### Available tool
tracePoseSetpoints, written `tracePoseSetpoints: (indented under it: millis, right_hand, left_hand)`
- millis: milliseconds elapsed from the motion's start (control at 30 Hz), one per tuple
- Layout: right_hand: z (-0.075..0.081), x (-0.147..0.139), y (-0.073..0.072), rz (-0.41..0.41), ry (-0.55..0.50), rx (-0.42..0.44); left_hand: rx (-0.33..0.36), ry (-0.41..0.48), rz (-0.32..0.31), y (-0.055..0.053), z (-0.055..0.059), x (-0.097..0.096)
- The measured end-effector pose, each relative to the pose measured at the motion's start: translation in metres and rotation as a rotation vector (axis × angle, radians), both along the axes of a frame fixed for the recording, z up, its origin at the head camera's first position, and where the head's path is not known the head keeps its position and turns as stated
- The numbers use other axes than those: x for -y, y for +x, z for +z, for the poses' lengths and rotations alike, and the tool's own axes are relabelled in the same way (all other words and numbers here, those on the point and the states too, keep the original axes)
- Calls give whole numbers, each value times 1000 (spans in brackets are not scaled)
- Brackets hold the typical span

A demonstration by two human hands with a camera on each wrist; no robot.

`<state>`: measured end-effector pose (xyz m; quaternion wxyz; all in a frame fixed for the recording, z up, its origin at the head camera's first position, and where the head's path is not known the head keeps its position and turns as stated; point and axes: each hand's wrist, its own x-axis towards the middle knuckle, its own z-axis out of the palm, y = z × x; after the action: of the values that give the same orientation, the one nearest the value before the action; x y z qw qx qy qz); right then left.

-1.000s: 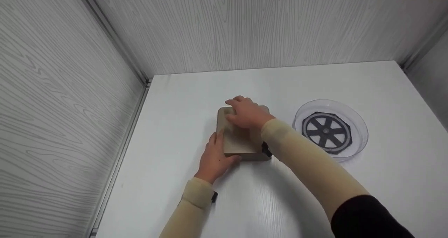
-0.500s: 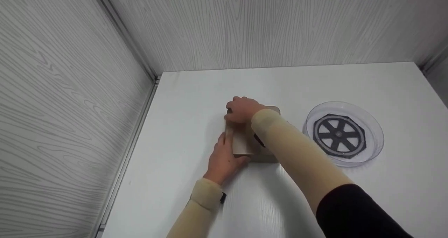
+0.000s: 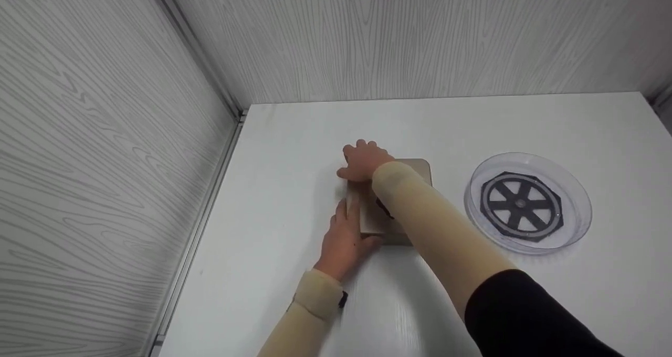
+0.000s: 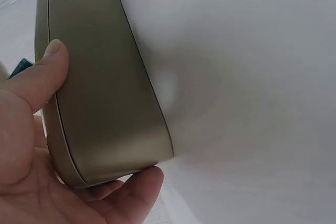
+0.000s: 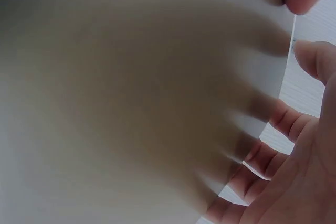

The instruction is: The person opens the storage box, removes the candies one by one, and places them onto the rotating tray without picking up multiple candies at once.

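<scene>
A gold-brown metal tin (image 3: 416,169) with rounded corners lies on the white table, partly hidden by the right forearm. A thin lid seam runs along its side in the left wrist view. My left hand (image 3: 344,245) grips its near left corner, the thumb (image 4: 46,72) on the near side and the fingers round the left side. Over the far left corner, my right hand (image 3: 366,161) hooks its fingers at the lid's edge. The right wrist view shows these fingertips (image 5: 286,119) lined along that edge, mirrored in the shiny top (image 5: 131,103).
Right of the tin stands a clear round plastic dish (image 3: 580,210), with a dark octagonal piece with a spoked wheel pattern (image 3: 521,203) inside it. Grey wood-grain panels (image 3: 399,42) enclose the table at the back and sides.
My right hand has shifted from over the tin's top to its far left edge, and its fingers now reach over that edge. My left hand keeps its hold. The head view has shifted slightly.
</scene>
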<state>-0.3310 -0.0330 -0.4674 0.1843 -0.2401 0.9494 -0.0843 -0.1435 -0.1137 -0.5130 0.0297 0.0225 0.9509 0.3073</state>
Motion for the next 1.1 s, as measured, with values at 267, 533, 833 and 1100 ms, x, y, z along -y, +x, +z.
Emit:
tracePoseSetpoints:
  millis: [267, 533, 833, 1100]
  right_hand:
    - [-9, -5, -4, -30, 12, 33]
    - [-19, -10, -12, -56, -35, 103]
    - [-6, -12, -1, -128, -20, 209]
    - [0, -13, -4, -164, -16, 250]
  left_hand:
    - [-71, -7, -11, 7, 2, -9]
    - [-21, 2, -1, 9, 2, -13]
    - [58, 18, 21, 12, 7, -13]
    - [17, -2, 7, 13, 8, -19]
